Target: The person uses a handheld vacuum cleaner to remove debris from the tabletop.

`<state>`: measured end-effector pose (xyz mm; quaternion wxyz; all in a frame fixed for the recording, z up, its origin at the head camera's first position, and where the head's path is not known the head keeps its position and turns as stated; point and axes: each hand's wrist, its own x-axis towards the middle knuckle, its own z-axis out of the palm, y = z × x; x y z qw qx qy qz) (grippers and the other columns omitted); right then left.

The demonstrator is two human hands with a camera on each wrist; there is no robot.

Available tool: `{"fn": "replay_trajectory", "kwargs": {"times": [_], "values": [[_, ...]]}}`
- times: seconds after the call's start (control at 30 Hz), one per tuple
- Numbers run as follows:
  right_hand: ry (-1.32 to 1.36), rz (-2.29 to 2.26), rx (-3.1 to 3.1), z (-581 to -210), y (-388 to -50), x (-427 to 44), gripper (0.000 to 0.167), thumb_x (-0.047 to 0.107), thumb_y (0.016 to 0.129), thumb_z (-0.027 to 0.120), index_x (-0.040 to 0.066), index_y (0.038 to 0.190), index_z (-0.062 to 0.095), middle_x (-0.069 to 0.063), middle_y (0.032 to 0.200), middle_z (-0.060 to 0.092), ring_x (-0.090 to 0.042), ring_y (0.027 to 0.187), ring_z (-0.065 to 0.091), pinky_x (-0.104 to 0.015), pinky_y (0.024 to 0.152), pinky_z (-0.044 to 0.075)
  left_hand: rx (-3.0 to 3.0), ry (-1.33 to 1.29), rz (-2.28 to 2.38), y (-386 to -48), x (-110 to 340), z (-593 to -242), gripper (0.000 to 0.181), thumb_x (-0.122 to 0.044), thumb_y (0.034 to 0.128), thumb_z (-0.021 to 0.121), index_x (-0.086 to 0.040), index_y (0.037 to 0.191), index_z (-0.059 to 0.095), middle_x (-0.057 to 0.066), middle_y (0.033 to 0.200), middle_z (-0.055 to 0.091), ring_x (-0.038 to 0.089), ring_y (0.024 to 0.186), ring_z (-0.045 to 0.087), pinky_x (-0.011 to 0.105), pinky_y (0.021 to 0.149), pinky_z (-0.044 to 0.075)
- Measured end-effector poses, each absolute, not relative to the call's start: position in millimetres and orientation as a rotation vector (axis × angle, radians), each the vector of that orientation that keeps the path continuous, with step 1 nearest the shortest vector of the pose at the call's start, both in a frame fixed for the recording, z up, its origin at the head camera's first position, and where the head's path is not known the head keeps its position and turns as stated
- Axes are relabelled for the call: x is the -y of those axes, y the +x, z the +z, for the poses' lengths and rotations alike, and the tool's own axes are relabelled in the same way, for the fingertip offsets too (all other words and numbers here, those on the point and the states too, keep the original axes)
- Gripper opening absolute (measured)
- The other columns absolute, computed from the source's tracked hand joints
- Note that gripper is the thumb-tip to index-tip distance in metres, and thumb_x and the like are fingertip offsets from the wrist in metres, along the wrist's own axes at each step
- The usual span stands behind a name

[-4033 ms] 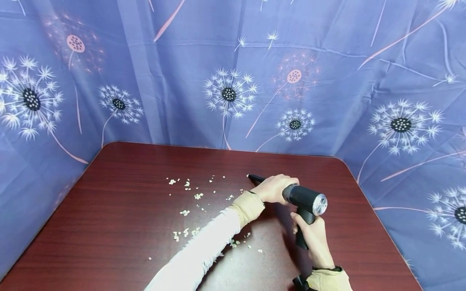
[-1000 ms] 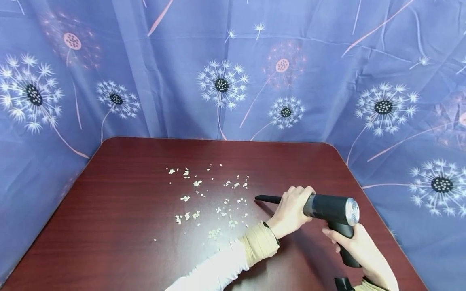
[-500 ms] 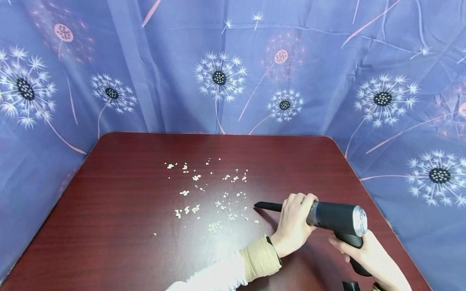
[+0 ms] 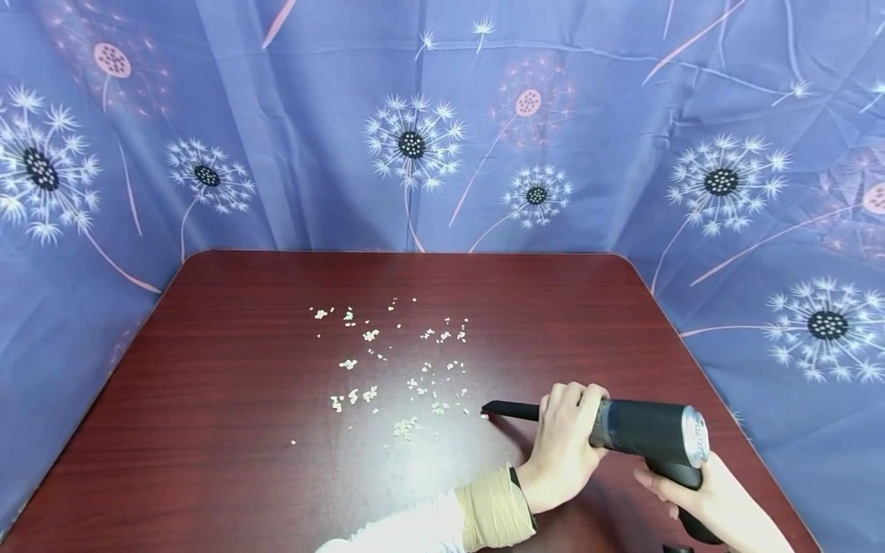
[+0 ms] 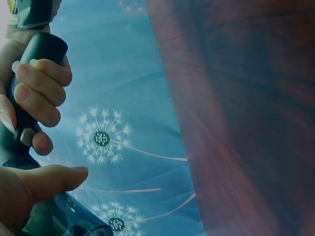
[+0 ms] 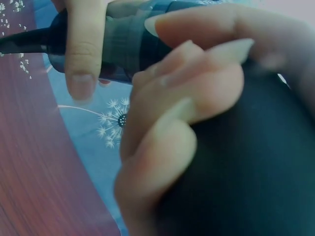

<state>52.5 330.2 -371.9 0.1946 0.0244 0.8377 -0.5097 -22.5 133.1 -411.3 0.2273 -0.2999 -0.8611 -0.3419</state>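
Both hands hold a black handheld vacuum (image 4: 643, 432) with a clear section at the front of its barrel and a silver end cap. My left hand (image 4: 565, 449) wraps over the front of the barrel, behind the slim black nozzle (image 4: 515, 411). Lower down at the right, my right hand (image 4: 722, 503) grips the handle (image 6: 256, 162), fingers curled round it in the right wrist view. A button (image 5: 27, 136) shows on the handle in the left wrist view. The nozzle tip is low, close beside a small pale crumb (image 4: 485, 416). Whether the tip touches the table is unclear.
Pale crumbs (image 4: 406, 427) lie scattered over the middle of the reddish-brown wooden table (image 4: 207, 384), left of and beyond the nozzle. A blue curtain (image 4: 332, 153) with dandelion prints hangs behind the table and along its sides.
Over the last second both hands have brought the vacuum toward the near edge, and the nozzle tip has come down beside the crumb. Four seconds ago the nozzle was at the far side of the crumbs.
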Motion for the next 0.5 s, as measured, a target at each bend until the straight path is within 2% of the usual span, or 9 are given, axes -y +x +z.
{"fn": "replay_trajectory", "kwargs": {"times": [0.1, 0.3, 0.5], "values": [[-0.002, -1.424, -2.337, -372.4, 54.8, -332.8, 0.01, 0.011, 0.098, 0.051, 0.019, 0.097, 0.057, 0.0, 0.066, 0.054, -0.026, 0.057, 0.058, -0.032, 0.058, 0.044, 2.38, -0.827, -0.937, -18.0, -133.4, -412.0, 0.064, -0.03, 0.0584, 0.092, -0.02, 0.109, 0.054, -0.007, 0.096, 0.057, 0.009, 0.09, 0.051, 0.021, 0.08, 0.039], [-0.097, -1.501, -2.275, -374.7, 56.3, -334.2, 0.014, 0.006, 0.099, 0.048, 0.017, 0.094, 0.055, -0.015, 0.065, 0.049, -0.025, 0.054, 0.055, -0.035, 0.054, 0.044, 2.382, -0.82, -0.914, -14.6, -134.2, -412.3, 0.064, -0.031, 0.0577, 0.092, -0.02, 0.108, 0.054, -0.007, 0.095, 0.057, 0.009, 0.09, 0.05, 0.021, 0.08, 0.039], [-0.114, -1.552, -2.223, -377.4, 54.7, -333.1, 0.017, 0.005, 0.099, 0.047, 0.019, 0.097, 0.056, -0.014, 0.066, 0.049, -0.027, 0.054, 0.054, -0.037, 0.054, 0.044, 2.359, -0.801, -0.905, -15.1, -132.1, -412.6, 0.063, -0.031, 0.0576, 0.092, -0.02, 0.107, 0.054, -0.007, 0.093, 0.057, 0.009, 0.088, 0.05, 0.021, 0.079, 0.039]]}}
